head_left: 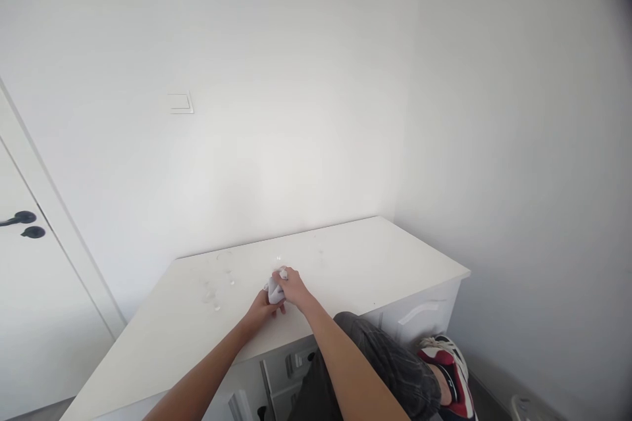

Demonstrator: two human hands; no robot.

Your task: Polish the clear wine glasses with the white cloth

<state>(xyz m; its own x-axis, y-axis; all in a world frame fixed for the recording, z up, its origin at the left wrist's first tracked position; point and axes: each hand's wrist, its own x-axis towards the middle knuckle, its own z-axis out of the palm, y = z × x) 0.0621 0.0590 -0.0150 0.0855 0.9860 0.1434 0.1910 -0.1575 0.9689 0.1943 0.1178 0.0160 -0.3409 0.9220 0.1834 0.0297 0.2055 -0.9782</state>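
Between my two hands is a crumpled, pale grey-white cloth or tissue (276,291); which of the two I cannot tell. My left hand (261,310) grips it from the lower left, with some fingers curled beneath it. From the right, my right hand (295,287) pinches its upper part. Both hands are close together just above or against the white cabinet top (375,263). Small shiny patches, like drops of liquid (212,297), lie on the surface to the left, and a few fainter marks are behind the hands.
White walls meet in a corner behind the cabinet. A light switch (180,102) is on the back wall. At far left stands a white door with a black handle (24,218). Below the top are drawers, my bent leg (395,362) and a red-and-white shoe (450,368).
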